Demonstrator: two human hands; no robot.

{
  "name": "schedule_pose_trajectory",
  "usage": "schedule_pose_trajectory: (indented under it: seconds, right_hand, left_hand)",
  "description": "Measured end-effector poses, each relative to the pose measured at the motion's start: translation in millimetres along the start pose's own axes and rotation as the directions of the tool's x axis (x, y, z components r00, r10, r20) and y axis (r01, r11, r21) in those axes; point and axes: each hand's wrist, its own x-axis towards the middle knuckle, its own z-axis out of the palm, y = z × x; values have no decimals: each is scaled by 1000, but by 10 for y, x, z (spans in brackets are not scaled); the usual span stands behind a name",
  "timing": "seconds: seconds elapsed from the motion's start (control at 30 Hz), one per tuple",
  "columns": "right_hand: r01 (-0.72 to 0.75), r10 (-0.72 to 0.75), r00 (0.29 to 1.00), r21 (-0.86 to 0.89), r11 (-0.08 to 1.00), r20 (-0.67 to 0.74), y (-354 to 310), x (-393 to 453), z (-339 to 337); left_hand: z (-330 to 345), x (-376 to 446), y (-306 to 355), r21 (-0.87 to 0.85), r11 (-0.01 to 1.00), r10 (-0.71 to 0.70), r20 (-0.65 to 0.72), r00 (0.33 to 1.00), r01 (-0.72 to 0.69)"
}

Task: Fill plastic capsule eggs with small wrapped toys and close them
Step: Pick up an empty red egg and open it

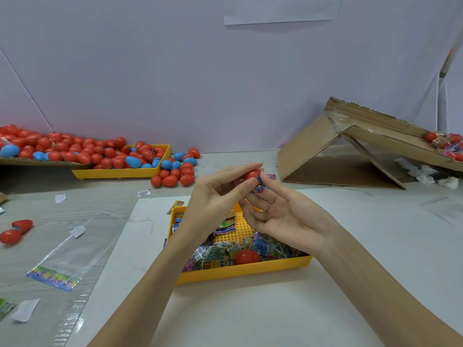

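My left hand [220, 190] pinches a red capsule egg [251, 174] between thumb and fingertips, raised above the yellow tray. My right hand [280, 212] meets it from the right, its fingers holding a small blue wrapped toy [260, 187] against the egg. Whether the egg is open is hidden by my fingers. Below my hands a yellow tray [245, 271] holds several wrapped toys [220, 254] and one closed red egg [246, 257].
At the back left another yellow tray [117, 173] and a cardboard sheet carry many red and blue eggs [105, 152]; loose eggs [175, 175] lie beside it. An open red egg [16, 230] lies at the left. A clear bag [67, 261] lies front left. Tilted cardboard [350, 146] stands right.
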Motion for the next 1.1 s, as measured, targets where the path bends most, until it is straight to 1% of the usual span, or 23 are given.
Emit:
schedule_pose_trajectory:
  seconds: [0.13, 0.2, 0.27, 0.43, 0.57, 0.77, 0.83, 0.9, 0.93, 0.97, 1.0, 1.03, 1.07, 1.1]
  right_hand:
    - [7, -7, 1000, 9, 1000, -19, -1, -16, 27]
    - [4, -4, 1000, -14, 1000, -21, -7, -24, 34]
    - [0, -1, 1000, -57, 998, -20, -15, -37, 39]
    - [-13, 11, 1000, -117, 993, -21, -31, -51, 31]
    - [4, -12, 998, -155, 988, -55, -29, -38, 2]
    - [27, -33, 998, -122, 992, -49, -7, -10, -13]
    - [48, -52, 998, -116, 992, -33, 0, -10, -12]
    - [124, -129, 991, -150, 981, -23, 24, 0, -5]
    - [196, -204, 979, -205, 959, -21, 40, 3, -2]
    - [281, -302, 953, -301, 911, -23, 53, 0, 5]
    - [356, -409, 912, -442, 824, -28, 65, -7, 11]
    - [396, -515, 856, -605, 690, -27, 77, -19, 4]
    - [405, -607, 795, -738, 539, -7, 91, -29, -6]
    - [411, -668, 744, -810, 418, 33, 105, -29, -15]
  left_hand:
    - [-55, 11, 20, -81, 995, -59, 66, 996, 64]
    - [-102, 15, 35, -118, 988, -93, 96, 991, 104]
    - [-132, 13, 45, -135, 982, -118, 95, 988, 130]
    - [-108, -9, 42, -46, 997, -63, 32, 998, 64]
    - [-104, -4, 11, 9, 999, -35, 36, 999, 35]
    - [-76, -18, -59, 105, 994, 31, -4, 1000, -30]
    - [-64, -17, -82, 127, 991, 44, -14, 999, -42]
    - [-40, -15, -89, 120, 992, 33, -3, 999, -32]
    - [-27, -17, -80, 89, 996, 13, 8, 1000, -14]
    - [-14, -20, -63, 41, 999, -15, 21, 1000, 14]
    - [-4, -24, -46, -7, 999, -45, 33, 998, 45]
    - [4, -25, -33, -43, 997, -70, 39, 997, 71]
    - [13, -25, -20, -60, 994, -84, 35, 996, 86]
    - [27, -26, -6, -67, 994, -87, 23, 996, 88]
